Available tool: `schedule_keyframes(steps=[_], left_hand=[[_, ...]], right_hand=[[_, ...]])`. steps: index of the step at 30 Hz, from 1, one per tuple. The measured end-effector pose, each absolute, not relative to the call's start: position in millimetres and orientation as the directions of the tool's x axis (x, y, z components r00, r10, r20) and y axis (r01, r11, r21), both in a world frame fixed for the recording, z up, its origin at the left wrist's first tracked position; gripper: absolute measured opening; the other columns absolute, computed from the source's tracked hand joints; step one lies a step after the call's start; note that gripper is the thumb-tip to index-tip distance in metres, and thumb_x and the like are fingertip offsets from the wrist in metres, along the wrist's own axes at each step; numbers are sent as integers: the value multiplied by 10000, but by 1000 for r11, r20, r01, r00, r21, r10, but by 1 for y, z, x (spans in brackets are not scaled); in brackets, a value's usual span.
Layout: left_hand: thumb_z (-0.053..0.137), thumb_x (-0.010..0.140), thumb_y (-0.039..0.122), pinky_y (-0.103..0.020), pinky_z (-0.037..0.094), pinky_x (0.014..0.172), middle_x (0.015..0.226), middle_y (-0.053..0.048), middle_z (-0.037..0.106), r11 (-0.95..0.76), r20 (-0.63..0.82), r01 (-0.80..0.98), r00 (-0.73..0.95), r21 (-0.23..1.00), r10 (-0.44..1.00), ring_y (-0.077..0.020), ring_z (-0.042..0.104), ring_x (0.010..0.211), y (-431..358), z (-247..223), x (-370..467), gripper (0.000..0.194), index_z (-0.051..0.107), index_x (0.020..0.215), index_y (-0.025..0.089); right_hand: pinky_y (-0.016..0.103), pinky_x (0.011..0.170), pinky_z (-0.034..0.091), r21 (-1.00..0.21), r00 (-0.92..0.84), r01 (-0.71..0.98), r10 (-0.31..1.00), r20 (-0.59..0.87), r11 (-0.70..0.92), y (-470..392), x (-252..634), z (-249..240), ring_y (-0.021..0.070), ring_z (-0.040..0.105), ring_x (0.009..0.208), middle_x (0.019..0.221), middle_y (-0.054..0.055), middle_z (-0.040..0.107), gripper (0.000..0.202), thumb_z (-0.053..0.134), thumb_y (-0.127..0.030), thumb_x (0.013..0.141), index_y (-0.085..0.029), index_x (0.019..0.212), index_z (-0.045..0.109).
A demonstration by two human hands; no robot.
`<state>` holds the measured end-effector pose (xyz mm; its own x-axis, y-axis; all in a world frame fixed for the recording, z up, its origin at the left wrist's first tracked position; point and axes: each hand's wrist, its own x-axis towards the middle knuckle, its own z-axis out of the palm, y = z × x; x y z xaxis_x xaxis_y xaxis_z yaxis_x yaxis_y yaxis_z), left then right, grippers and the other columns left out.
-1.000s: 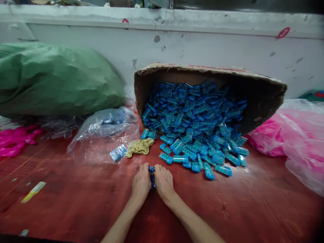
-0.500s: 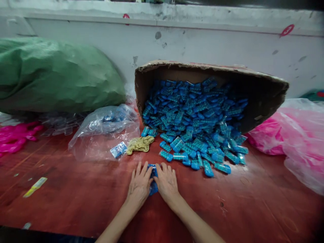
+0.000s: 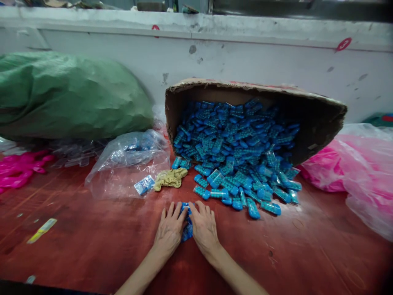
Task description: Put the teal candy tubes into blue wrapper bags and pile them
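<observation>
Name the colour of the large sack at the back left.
The sack is green, clearest in the head view.

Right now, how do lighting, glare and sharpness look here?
Head view: the right inside of the cardboard box is deeply shadowed; pale glare lies on the red table beside the blue tubes; the clear bag glints. Head view: left hand, right hand and blue packet look slightly soft.

My bare left hand (image 3: pixel 169 228) and bare right hand (image 3: pixel 205 227) lie palm-down, fingers (image 3: pixel 177 210) parted, flanking the shiny blue packet (image 3: pixel 186 231); forearms (image 3: pixel 145 268) converge toward it.
</observation>
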<state>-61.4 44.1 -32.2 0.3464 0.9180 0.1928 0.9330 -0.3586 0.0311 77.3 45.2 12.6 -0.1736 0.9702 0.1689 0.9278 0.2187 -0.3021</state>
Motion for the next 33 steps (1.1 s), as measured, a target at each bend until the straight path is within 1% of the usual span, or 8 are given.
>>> schedule_keyframes(steps=[5,9,14,19,22,27,30,33], left_hand=[[369,821,196,-504,355,907,1265,-96,510,-365,190,931,357,8,914,-305,417,1174,46,-29,-60,415,479,1219,242],[365,828,204,-474,356,925,1268,-111,505,-371,202,929,362,9,910,-280,420,1181,55,-27,-61,393,503,1196,218],[371,826,193,-470,350,933,1266,-120,505,-372,236,927,352,44,906,-271,430,1174,64,-22,-64,389,510,1188,222],[383,793,114,-455,378,909,1270,-126,497,-390,287,917,353,81,890,-261,434,1173,50,-29,-66,427,526,1174,243],[392,793,125,-460,384,905,1278,-125,490,-412,323,908,369,75,872,-262,424,1180,41,-35,-66,438,498,1203,238],[445,785,193,-495,393,890,1224,-118,543,-472,309,877,426,91,850,-280,453,1151,43,-33,-65,370,544,1142,211],[469,773,186,-483,407,887,1219,-118,547,-483,304,867,431,119,849,-275,459,1148,45,-26,-63,316,583,1067,194],[462,783,184,-485,409,887,1217,-112,548,-481,317,865,421,143,850,-271,452,1156,43,-20,-62,278,595,1027,196]], right_hand=[[300,661,369,-245,-267,929,961,73,277,66,77,16,214,519,854,925,56,591,245,400,-170,864,-277,1008,568],[289,649,357,-220,-279,930,955,96,294,83,75,11,212,508,866,951,55,577,211,417,-217,867,-282,987,578],[287,675,354,-221,-282,928,953,113,301,85,75,12,201,505,875,962,56,576,221,390,-219,881,-267,981,582],[333,714,350,-198,-348,906,925,151,373,60,81,11,224,495,896,1052,74,573,250,394,-218,878,-263,1072,547],[354,738,338,-188,-354,904,918,176,384,52,87,8,233,485,914,1072,92,568,277,391,-208,877,-254,1118,520],[328,731,330,-244,-360,890,922,146,386,60,91,7,216,484,897,963,60,591,191,424,-250,872,-263,985,578],[309,715,335,-277,-348,887,929,126,370,64,93,9,203,488,879,932,51,587,127,468,-253,850,-238,890,587],[299,699,347,-285,-308,903,947,92,321,69,91,16,204,507,873,913,47,587,108,471,-255,845,-224,858,574]])
